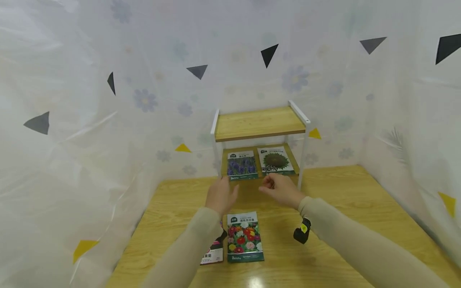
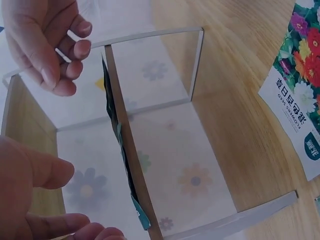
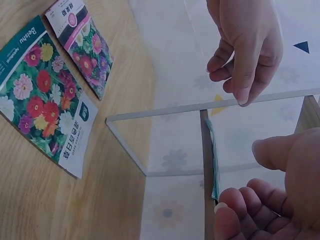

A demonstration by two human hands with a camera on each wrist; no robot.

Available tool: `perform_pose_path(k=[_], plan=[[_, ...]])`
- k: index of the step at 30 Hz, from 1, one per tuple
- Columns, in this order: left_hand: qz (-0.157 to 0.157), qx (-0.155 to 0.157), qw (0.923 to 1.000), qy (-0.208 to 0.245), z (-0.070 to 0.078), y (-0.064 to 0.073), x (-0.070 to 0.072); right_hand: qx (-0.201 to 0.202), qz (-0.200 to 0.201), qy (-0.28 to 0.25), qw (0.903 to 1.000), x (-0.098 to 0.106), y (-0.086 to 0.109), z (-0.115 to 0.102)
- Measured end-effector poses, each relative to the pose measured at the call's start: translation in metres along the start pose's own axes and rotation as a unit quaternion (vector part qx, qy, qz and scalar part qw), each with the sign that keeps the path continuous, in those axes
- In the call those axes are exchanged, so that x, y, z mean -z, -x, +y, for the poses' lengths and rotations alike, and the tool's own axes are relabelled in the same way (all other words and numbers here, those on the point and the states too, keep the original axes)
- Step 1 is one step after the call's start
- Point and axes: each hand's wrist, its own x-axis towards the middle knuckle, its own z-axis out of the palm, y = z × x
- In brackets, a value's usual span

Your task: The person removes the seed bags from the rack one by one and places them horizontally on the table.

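Observation:
My left hand (image 1: 221,195) hovers just in front of the shelf's left side, near the lavender-picture seed packet (image 1: 242,165); the fingers are loosely bent and hold nothing. Opposite it, my right hand (image 1: 282,190) is held below the sunflower-picture seed packet (image 1: 275,160), its fingers half curled around air. Both packets lie side by side on the lower board of a small white-framed rack (image 1: 260,124). On the table in front lies a zinnia seed packet (image 1: 245,238). To its left is a pink-and-white seed packet (image 1: 213,256), partly covered by my left forearm.
The wooden table (image 1: 335,224) carries the rack near its back edge. The rack's bare upper board (image 1: 259,122) overhangs the lower one. Pale flower-patterned sheeting (image 1: 144,132) with black, grey and yellow triangles surrounds the table at the back and sides.

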Motion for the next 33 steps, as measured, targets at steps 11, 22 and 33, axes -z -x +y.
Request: perform_pose_path(k=[11, 22, 33], plan=[[-0.054, 0.018, 0.9983, -0.017, 0.018, -0.029, 0.000, -0.051, -0.016, 0.024, 0.9983, 0.017, -0.023, -0.007], [-0.091, 0.022, 0.9954, -0.023, 0.034, -0.058, -0.004, -0.063, -0.029, 0.088, 0.9937, 0.021, -0.051, -0.005], [-0.149, 0.057, 0.9871, -0.010, 0.042, -0.090, -0.019, -0.096, -0.024, 0.107, 0.9894, 0.027, -0.070, 0.006]])
